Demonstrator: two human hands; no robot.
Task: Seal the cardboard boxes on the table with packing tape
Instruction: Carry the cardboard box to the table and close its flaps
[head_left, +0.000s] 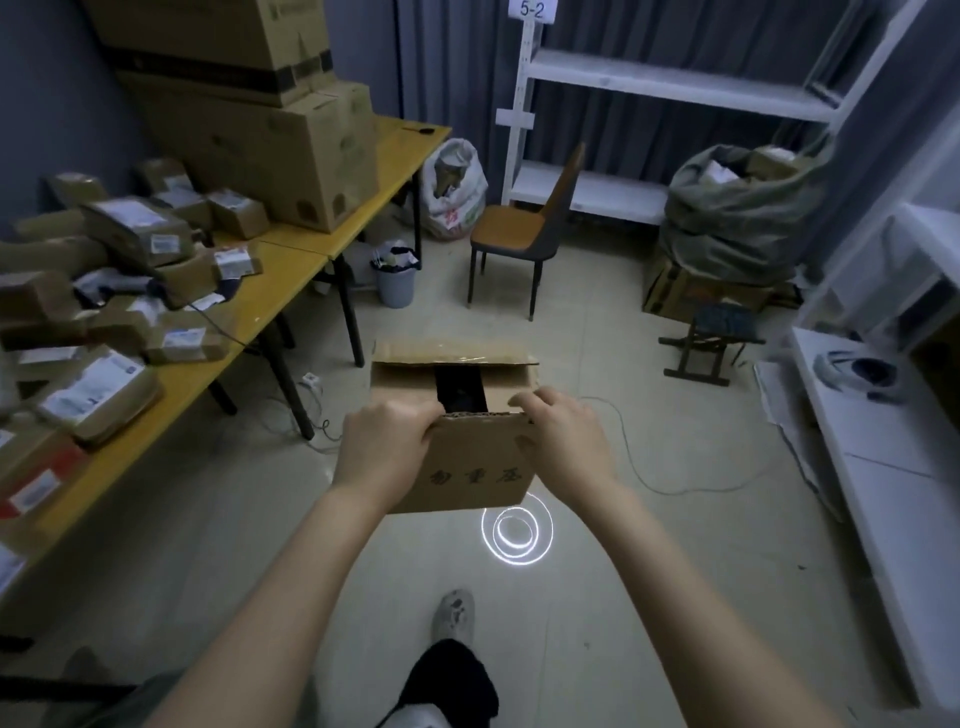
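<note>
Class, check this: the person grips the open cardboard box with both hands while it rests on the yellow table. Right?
Not quite. The head view shows the cardboard box held in the air over the floor, apart from the yellow table. The rest holds: left hand and right hand both grip the open box.

- The cardboard box (470, 457) is brown, with black handwritten characters on its near face. I hold it in the air, my left hand (387, 449) and right hand (563, 447) gripping its near top edge.
- Its top is unsealed: the flaps stand apart with a dark gap between them.
- Small brown labelled parcels (130, 228) lie heaped on the yellow table (296, 260) to my left.
</note>
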